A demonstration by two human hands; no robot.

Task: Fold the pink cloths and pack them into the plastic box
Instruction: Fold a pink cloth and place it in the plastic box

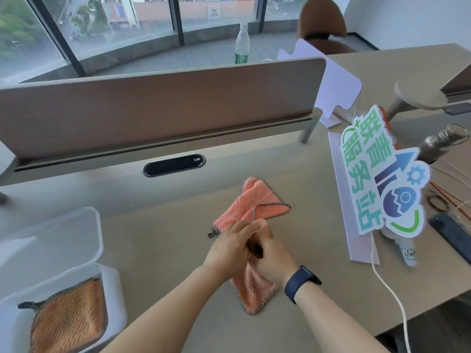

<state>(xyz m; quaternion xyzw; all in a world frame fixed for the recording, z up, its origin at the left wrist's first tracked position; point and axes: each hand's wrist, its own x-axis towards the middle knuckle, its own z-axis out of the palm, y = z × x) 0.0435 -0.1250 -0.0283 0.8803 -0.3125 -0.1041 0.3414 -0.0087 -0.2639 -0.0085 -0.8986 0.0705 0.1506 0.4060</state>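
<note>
Pink cloths: 2 in view. One cloth (251,203) lies crumpled mid-desk (158,240), dark stitched edging, small hanging loop at its left corner. Second one, the folded cloth (70,318), already sits flat inside the plastic box (113,296) at bottom left, its lid (56,238) hinged open and tipped back

Hands: 2, both on the mid-desk cloth, pressed together over its middle. Left hand (230,247) has fingers curled down, pinching fabric; right hand (271,261) is closed around a bunched section, with one corner of the cloth poking out below the wrist. Dark blue watch (302,282) on the right wrist

Other stuff: 1 desk divider (163,103) behind, 1 clear bottle (241,44) past it, 1 colourful sign (382,174) on the right, 1 white cable (390,291) running toward the desk edge, 1 brown chair (322,24) far right
</note>
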